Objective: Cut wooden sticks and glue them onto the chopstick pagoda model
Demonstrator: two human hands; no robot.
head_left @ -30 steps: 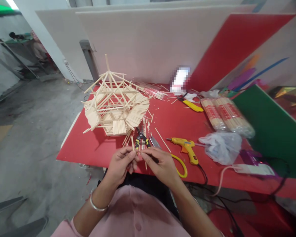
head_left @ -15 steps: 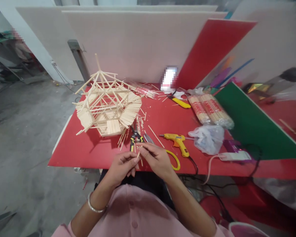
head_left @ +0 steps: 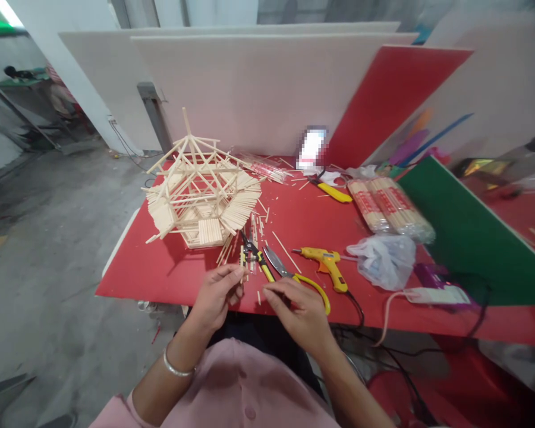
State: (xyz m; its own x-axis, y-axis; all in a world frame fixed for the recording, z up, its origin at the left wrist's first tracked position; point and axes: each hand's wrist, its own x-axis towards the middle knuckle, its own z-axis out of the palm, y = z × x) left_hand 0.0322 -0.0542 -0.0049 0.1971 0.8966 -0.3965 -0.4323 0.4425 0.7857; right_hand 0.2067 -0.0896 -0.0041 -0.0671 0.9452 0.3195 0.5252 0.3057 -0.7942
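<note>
My left hand [head_left: 218, 294] is closed, pinching a short wooden stick [head_left: 241, 264] between thumb and fingers at the table's front edge. My right hand [head_left: 301, 306] is a little to the right, fingers loosely bent and apart, with no held thing visible. Its fingertips are close to the yellow-and-black handle of the pliers [head_left: 262, 261]; whether they touch it I cannot tell. Beside the pliers lie scissors [head_left: 274, 261] with yellow handles, partly behind my right hand. Behind my left hand stands a pavilion-like model of wooden sticks [head_left: 205, 193]. A small stick piece [head_left: 258, 298] lies between my hands.
A yellow glue gun [head_left: 325, 261] lies right of the scissors, its cable running off the table's front edge. Further right are a clear plastic bag [head_left: 386, 255], packs of sticks [head_left: 390, 205] and a green board [head_left: 472, 244]. A lit phone [head_left: 312, 148] leans at the back of the red table [head_left: 134, 270].
My hands, together around the stick before, have come apart. The right one has moved right and lower, while the left keeps the stick. The whole view has shifted slightly.
</note>
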